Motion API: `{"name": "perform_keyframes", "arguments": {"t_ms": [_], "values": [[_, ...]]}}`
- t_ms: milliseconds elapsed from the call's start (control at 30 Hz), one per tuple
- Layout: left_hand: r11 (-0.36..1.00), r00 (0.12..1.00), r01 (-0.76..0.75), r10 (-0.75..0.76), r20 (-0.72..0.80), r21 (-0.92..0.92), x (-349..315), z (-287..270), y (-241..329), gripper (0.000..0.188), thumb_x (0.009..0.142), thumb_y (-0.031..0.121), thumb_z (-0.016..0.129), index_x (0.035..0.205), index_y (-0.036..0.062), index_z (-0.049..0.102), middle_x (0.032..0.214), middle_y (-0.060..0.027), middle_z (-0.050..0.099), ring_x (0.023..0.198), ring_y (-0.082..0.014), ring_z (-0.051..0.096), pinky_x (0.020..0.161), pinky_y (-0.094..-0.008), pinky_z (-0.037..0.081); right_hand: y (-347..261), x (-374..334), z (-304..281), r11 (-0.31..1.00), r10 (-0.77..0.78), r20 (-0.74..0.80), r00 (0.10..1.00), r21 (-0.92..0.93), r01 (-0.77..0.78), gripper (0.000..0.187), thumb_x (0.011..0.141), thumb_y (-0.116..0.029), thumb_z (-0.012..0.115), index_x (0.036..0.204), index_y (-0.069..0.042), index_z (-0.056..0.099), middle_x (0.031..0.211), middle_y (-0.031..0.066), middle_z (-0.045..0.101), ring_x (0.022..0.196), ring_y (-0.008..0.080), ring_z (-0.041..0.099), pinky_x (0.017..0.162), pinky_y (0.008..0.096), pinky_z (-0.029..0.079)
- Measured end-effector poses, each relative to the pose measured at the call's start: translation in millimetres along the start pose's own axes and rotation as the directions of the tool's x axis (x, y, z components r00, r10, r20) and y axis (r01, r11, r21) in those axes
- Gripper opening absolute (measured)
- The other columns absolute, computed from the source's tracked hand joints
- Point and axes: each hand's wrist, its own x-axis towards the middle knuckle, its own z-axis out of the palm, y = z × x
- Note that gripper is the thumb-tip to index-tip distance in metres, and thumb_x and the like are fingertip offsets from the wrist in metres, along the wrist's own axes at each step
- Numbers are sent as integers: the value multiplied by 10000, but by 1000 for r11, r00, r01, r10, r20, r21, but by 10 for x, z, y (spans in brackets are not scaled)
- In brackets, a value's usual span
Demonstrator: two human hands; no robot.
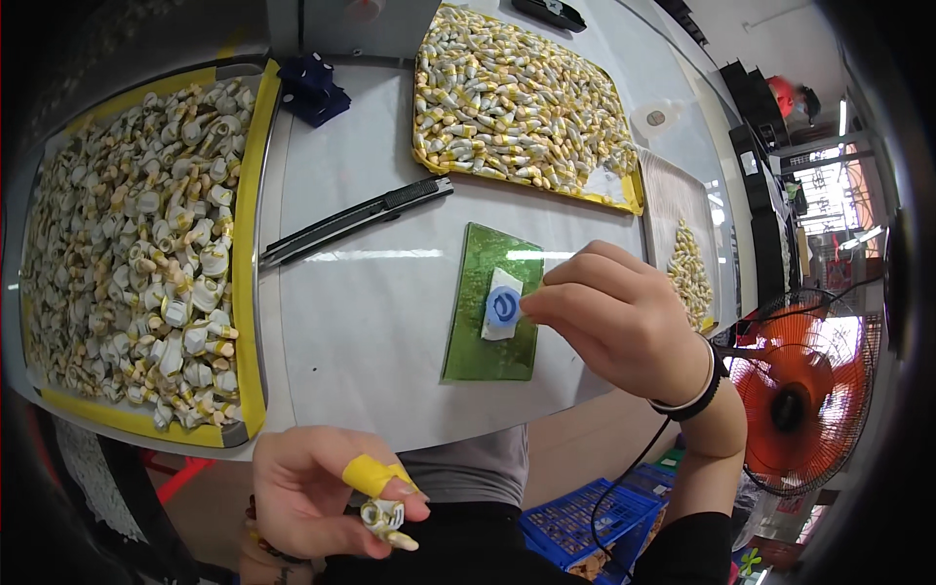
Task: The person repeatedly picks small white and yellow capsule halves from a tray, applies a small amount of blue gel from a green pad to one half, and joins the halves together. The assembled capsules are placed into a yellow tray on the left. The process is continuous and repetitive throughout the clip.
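My left hand [327, 492], yellow tape wrapped round one finger, pinches a small white piece [382, 517] with yellow edging and a pale pointed tip in front of the table's near edge. To the right, my right hand [619, 307] is closed in a pinch, its fingertips at the edge of a blue round patch [504, 306]. What they hold, if anything, is too small to make out. The blue patch lies on a white block [500, 330] in the middle of a green plate [463, 346].
A yellow-edged tray [251, 292] of similar pieces fills the left. Another yellow-edged tray [639, 190] of pieces lies at the back, beside a lighter tray [673, 175] on the right. A black utility knife [361, 219] and dark blue cloth [314, 90] lie between. An orange fan [795, 390] stands right.
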Motion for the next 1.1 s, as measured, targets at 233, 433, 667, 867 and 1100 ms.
{"name": "perform_keyframes", "arguments": {"t_ms": [233, 433, 667, 867, 1100], "values": [[999, 998, -38, 39, -39, 12, -14, 21, -22, 348, 614, -62, 778, 911, -73, 596, 865, -233, 647, 810, -273, 655, 695, -331, 534, 7, 30, 102, 993, -65, 42, 997, -94, 69, 171, 636, -46, 588, 807, -44, 576, 726, 49, 506, 706, 210, 534, 574, 306, 478], [984, 993, -107, 112, -27, 140, 2, 29, -33, 323, 633, -57, 773, 904, -79, 600, 868, -228, 647, 787, -257, 659, 685, -324, 536, -38, 33, 137, 999, -32, -37, 999, -41, 31, 172, 640, -14, 628, 807, -39, 595, 709, 56, 526, 679, 217, 548, 562, 298, 474], [672, 966, -238, 241, 97, 702, 79, 156, -44, 370, 655, 199, 827, 834, 26, 552, 731, -134, 654, 647, -191, 638, 635, -323, 555, -347, -61, 2, 887, 190, -190, 963, 453, -86, 205, 617, 66, 696, 799, -18, 654, 706, 84, 627, 599, 215, 601, 526, 283, 481], [464, 920, -388, 242, 308, 796, 168, 180, -70, 327, 653, 158, 824, 853, 53, 588, 794, -120, 674, 684, -201, 652, 678, -346, 556, -573, -149, 132, 733, 123, -276, 953, 673, 100, 159, 665, 91, 691, 804, 38, 637, 711, 99, 623, 573, 204, 589, 497, 268, 471], [489, 926, -371, 256, 277, 789, 132, 226, -136, 359, 643, 88, 813, 953, 23, 645, 889, -85, 671, 759, -216, 638, 705, -327, 559, -585, -205, 226, 728, 70, -331, 941, 661, 179, 148, 676, 68, 704, 800, 29, 632, 711, 110, 622, 558, 205, 586, 486, 270, 474]]}}
